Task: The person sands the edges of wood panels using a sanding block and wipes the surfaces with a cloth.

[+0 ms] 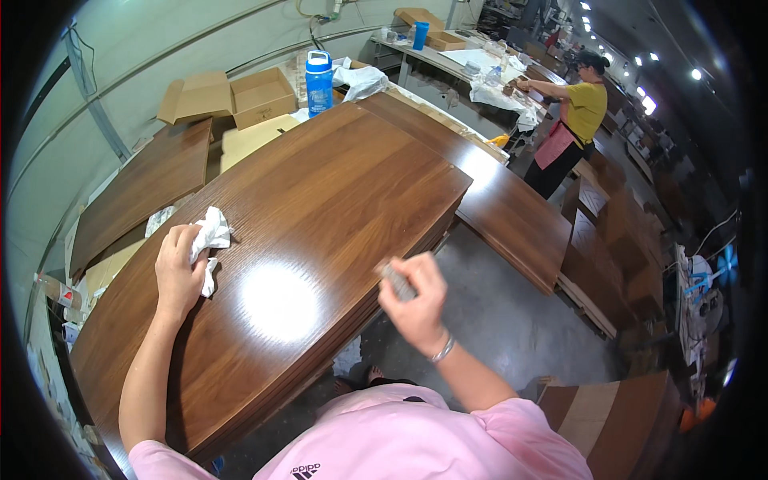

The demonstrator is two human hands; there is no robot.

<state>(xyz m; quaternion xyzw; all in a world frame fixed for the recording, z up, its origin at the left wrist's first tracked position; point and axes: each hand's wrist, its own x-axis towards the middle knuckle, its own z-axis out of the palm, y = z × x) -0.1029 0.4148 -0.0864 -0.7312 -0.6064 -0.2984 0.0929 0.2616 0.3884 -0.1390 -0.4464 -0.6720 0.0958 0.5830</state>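
A large dark-brown wooden panel (pixel 320 200) lies in front of me on a stack of similar panels, its glossy top reflecting a lamp. On its left part my left hand (pixel 178 264) is closed around a crumpled white cloth (pixel 213 229), pressed against the surface. My right hand (pixel 422 300) grips a short greyish-brown piece (pixel 398 282) between thumb and fingers, near the panel's front edge. It appears raised off the wood; its exact kind cannot be made out. A metal bracelet (pixel 444 348) circles my right wrist.
Beyond the panel stand a blue bottle (pixel 319 84) and an open cardboard box (pixel 262 98). More brown panels lie left (pixel 148 180) and right (pixel 520 216). A person in a yellow shirt (pixel 588 108) works at a far table (pixel 448 64). Boards (pixel 612 416) stand at lower right.
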